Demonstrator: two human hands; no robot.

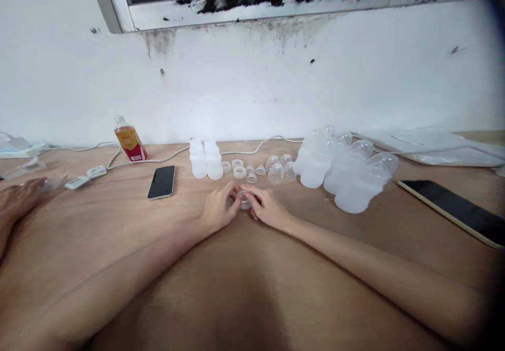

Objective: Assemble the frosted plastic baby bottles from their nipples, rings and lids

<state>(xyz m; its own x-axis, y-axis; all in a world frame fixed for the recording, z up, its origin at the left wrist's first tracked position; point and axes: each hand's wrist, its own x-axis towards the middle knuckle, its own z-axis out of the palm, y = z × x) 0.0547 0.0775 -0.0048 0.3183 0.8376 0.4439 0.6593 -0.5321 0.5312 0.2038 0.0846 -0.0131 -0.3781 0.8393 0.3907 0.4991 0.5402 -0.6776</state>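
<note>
Head camera, from the left: another person's hand (pixel 21 199) rests at the table's (pixel 189 288) edge of view, then come a drink bottle (pixel 131 140) and a phone (pixel 161 182). White bottles (pixel 205 160) stand behind the left hand (pixel 221 204), whose curled fingers pinch a small clear piece (pixel 245 201). White rings (pixel 239 172) and clear teats (pixel 251 178) lie just beyond that piece. The right hand (pixel 271 207), likewise nearly closed, grips its other side. Further right are clear caps (pixel 275 172), capped bottles (pixel 350 185) and a larger phone (pixel 453 208).
</note>
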